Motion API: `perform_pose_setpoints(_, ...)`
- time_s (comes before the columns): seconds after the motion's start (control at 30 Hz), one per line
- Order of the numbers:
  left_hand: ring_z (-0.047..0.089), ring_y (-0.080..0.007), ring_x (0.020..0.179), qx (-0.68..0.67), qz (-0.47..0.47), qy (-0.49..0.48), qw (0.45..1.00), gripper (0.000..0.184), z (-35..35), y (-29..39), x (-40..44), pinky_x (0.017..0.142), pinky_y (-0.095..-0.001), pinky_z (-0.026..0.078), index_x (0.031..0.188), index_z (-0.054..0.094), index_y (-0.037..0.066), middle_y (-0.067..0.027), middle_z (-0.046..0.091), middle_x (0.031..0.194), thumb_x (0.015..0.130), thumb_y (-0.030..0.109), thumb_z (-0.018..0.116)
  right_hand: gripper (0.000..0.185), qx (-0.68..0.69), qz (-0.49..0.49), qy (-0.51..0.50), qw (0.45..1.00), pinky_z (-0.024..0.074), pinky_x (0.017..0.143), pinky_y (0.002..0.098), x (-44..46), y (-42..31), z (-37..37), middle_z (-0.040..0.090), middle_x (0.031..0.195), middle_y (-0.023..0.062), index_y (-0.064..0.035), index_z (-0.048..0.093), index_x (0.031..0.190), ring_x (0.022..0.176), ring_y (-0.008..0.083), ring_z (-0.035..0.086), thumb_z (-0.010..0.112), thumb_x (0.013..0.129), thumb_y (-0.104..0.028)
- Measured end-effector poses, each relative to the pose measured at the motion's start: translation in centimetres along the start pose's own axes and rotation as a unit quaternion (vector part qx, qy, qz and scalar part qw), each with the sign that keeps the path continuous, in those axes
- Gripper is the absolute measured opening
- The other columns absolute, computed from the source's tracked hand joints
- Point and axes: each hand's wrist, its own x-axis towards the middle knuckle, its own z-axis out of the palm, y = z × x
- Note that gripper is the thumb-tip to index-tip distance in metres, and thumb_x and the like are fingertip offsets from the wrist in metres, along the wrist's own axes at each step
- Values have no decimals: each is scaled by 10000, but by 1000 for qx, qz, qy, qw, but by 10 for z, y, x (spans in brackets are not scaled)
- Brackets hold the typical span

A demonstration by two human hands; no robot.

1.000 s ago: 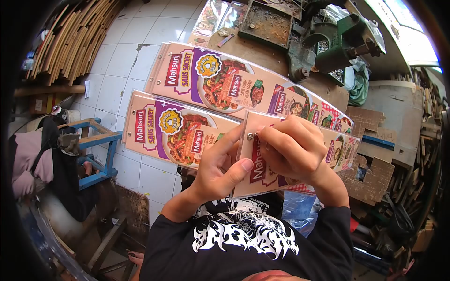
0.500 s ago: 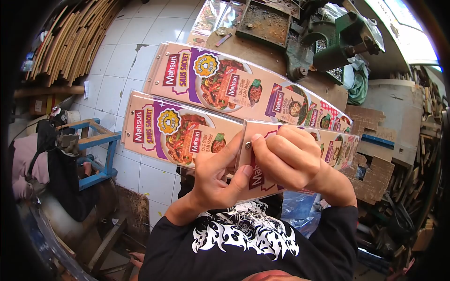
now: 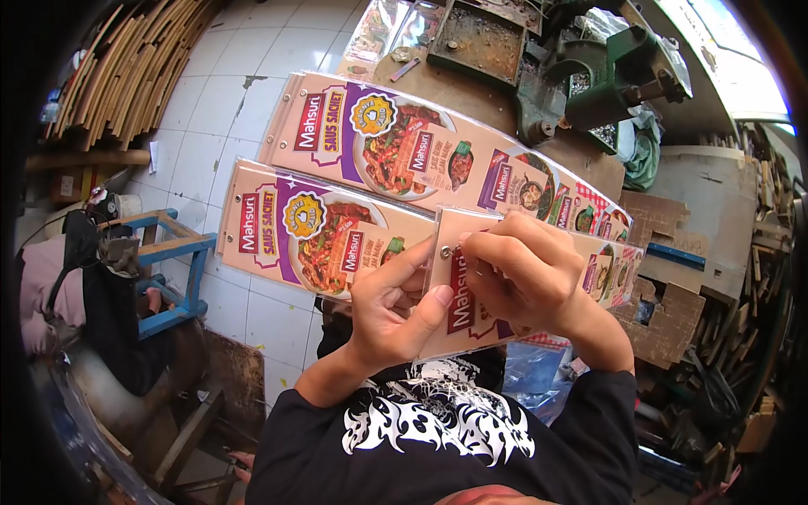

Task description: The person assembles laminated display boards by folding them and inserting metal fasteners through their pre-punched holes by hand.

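Bracing the strip (image 3: 442, 337) with left hand (image 3: 379, 320) clamped just below the eyelet (image 3: 446, 251) should steady right hand's (image 3: 534, 269) work alongside, grip there unclear.

The far banner (image 3: 454, 164) and left banner (image 3: 324, 231) read “Mahsuri SAUS SACHET”; the held banner (image 3: 459, 303) shows “Mahsuri”.

From where I watched, the printed card (image 3: 446, 324) under the hands had a smooth, glossy clear-plastic face with a shiny metal eyelet (image 3: 446, 252) near its edge. I saw dull, grimy metal in the tray (image 3: 477, 46), worn green-painted metal on the press (image 3: 593, 105), and matt black cloth in the shirt (image 3: 337, 438). The floor tiles (image 3: 273, 332) looked smooth and glossy, and the cardboard (image 3: 661, 328) matt, brown and rough-edged.
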Motion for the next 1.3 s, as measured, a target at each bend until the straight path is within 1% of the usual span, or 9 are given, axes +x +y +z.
perform_pose_setpoints(0.37, 676, -123, 843, 45, 24, 0, 999, 565, 2, 3, 3, 729, -201, 501, 1393, 393, -136, -173, 710, 959, 876, 31, 550, 256, -19, -30, -20, 999, 458, 507, 323, 7, 1, -5, 528, 745, 64, 19, 630, 913, 578, 205, 547, 709, 670, 20)
perform_pose_setpoints(0.67, 670, -110, 744, 138, 122, 5, 983, 524, 1, -4, 1, 660, -206, 502, 1306, 469, -188, -172, 707, 835, 845, 24, 594, 321, -64, -95, -99, 988, 447, 514, 308, 14, -6, -12, 474, 750, 48, 10, 600, 824, 616, 173, 535, 619, 547, -151)
perform_pose_setpoints(0.8, 677, -127, 794, 188, 123, -9, 974, 522, -4, -8, -3, 698, -212, 508, 1302, 469, -195, -175, 710, 892, 846, 23, 595, 286, -99, -115, -108, 983, 429, 516, 292, 12, -8, -6, 474, 746, 36, -21, 593, 796, 619, 158, 524, 622, 544, -153)
perform_pose_setpoints(0.93, 671, -135, 890, 124, 84, 7, 989, 526, -6, -7, 0, 769, -215, 504, 1323, 465, -174, -182, 698, 1008, 849, 20, 583, 295, -111, -144, -90, 979, 425, 517, 293, 8, 2, 1, 480, 741, 34, -15, 594, 802, 620, 158, 516, 620, 542, -152)
perform_pose_setpoints(1.03, 670, -145, 927, 67, 56, 15, 996, 543, -7, -5, 1, 799, -218, 500, 1351, 448, -153, -193, 688, 1067, 853, 25, 570, 273, -123, -134, -31, 983, 421, 523, 291, 2, 9, 7, 533, 781, 41, -5, 595, 821, 625, 171, 513, 663, 582, -117)
perform_pose_setpoints(1.1, 671, -149, 934, 26, 39, 20, 999, 554, -8, -3, 1, 810, -219, 498, 1365, 438, -142, -198, 684, 1085, 854, 28, 565, 193, -94, -65, 23, 993, 439, 562, 321, -3, 10, 4, 580, 848, 64, -3, 597, 827, 656, 195, 534, 696, 664, -38)
perform_pose_setpoints(1.13, 673, -153, 932, 38, 20, 23, 999, 560, -9, -2, 0, 814, -224, 500, 1371, 431, -138, -201, 682, 1093, 856, 37, 562, 156, -101, -33, 54, 993, 468, 626, 371, 2, 5, 1, 616, 848, 89, -14, 578, 879, 658, 245, 568, 662, 755, 30)
perform_pose_setpoints(1.17, 676, -157, 931, 51, 1, 25, 998, 566, -10, -1, 0, 819, -229, 502, 1376, 424, -135, -205, 681, 1101, 858, 46, 560, 156, -100, -33, 54, 993, 468, 626, 371, 2, 8, 1, 616, 848, 89, -14, 578, 879, 658, 245, 568, 662, 755, 30)
perform_pose_setpoints(1.3, 673, -149, 923, 29, -1, 37, 999, 562, -7, -2, 3, 820, -233, 501, 1368, 436, -134, -200, 682, 1095, 858, 62, 568, 139, -68, 86, 89, 990, 496, 653, 408, -14, 29, -2, 622, 720, 121, -32, 519, 980, 625, 331, 620, 598, 879, 22)
